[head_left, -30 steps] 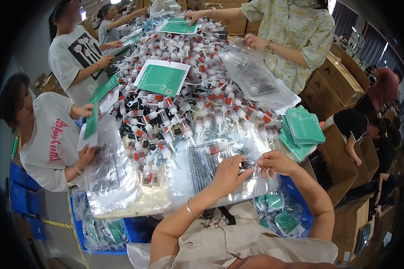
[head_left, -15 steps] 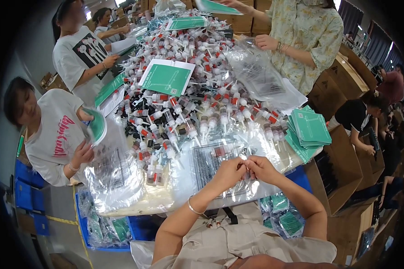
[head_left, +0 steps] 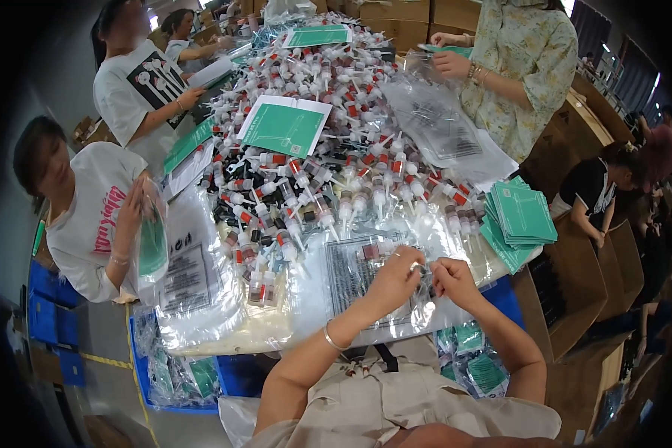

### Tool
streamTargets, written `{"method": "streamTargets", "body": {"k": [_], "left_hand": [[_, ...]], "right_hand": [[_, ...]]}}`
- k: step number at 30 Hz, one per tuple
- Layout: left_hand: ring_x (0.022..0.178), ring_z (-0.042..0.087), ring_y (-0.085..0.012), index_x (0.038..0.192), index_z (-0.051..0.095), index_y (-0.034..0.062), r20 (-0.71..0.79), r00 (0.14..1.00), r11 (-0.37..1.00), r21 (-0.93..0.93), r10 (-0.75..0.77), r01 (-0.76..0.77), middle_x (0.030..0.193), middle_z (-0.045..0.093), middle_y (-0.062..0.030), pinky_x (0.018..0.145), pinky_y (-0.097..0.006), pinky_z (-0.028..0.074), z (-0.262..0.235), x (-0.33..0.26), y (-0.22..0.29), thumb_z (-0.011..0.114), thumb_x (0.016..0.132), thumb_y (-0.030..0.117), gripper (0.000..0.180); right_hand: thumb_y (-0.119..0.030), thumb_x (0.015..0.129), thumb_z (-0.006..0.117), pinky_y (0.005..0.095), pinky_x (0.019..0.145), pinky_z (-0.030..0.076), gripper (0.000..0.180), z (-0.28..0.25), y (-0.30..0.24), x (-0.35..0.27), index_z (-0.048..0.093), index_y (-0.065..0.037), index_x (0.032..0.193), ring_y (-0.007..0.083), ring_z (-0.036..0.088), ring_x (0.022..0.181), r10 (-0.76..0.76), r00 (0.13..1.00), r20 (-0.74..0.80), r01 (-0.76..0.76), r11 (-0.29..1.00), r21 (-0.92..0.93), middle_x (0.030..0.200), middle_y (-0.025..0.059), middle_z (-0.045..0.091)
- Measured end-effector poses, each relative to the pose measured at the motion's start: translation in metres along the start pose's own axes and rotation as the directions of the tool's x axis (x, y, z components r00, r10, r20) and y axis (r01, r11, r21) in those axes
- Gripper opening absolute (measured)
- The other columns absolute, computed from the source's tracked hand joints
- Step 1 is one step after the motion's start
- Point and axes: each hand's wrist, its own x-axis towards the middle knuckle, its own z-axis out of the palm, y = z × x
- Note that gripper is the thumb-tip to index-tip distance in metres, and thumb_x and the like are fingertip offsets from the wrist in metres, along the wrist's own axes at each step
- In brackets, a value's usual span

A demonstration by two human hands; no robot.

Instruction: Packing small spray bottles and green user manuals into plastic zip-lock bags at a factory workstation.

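My left hand (head_left: 396, 281) and my right hand (head_left: 454, 281) are a little apart above the table's near edge, fingers pinched. Something clear and shiny shows between them, too small to make out. Beneath them lies a clear plastic bag (head_left: 341, 280) with black print. A small dropper bottle (head_left: 371, 252) with a dark red section lies on it, just beyond my left hand. Two similar bottles (head_left: 261, 288) stand side by side farther left. Beyond my hands rises a large pile of white-tipped dropper bottles (head_left: 328, 97), many with red or brown parts.
Green leaflets (head_left: 521, 213) are stacked at the right edge; another leaflet (head_left: 287, 128) lies on the pile. Clear bags (head_left: 433, 123) lie at the far right. Blue bins (head_left: 175, 407) with filled bags stand below. Co-workers stand around the table; cardboard boxes (head_left: 567, 299) are at right.
My hands have drawn slightly apart. The co-worker at left now has the green leaflet inside a clear bag. The co-worker at far right has brought a green leaflet down between both hands.
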Motion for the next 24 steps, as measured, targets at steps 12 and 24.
{"method": "streamTargets", "body": {"k": [12,24], "left_hand": [[0.084,0.06,-0.0387,0.118,0.05,0.0047,-0.02,1.0,0.92,0.392,-0.017,0.024,0.115,0.053,-0.0158,0.071,-0.045,0.05,-0.035,-0.008,-0.051,0.049,0.073,-0.003,0.046],[0.079,0.059,-0.0397,0.128,0.043,0.0099,0.051,0.998,0.987,0.155,0.038,-0.045,0.119,0.05,-0.0238,0.067,-0.046,0.05,-0.044,-0.016,-0.046,0.052,0.074,0.003,0.055]], "right_hand": [[-0.024,0.082,0.065,0.0352,0.058,0.046,0.024,-0.044,-0.061,0.013,0.06,-0.001,0.077,0.0254,0.059,0.061,-0.158,0.986,0.045,0.086,0.26,-0.962,0.063,0.0102,0.057],[-0.048,0.066,0.074,0.0328,0.065,0.048,0.056,0.119,-0.104,0.355,0.067,0.004,0.085,0.0189,0.064,0.072,-0.209,0.976,-0.06,0.12,0.749,-0.651,0.077,0.0128,0.066]]}}
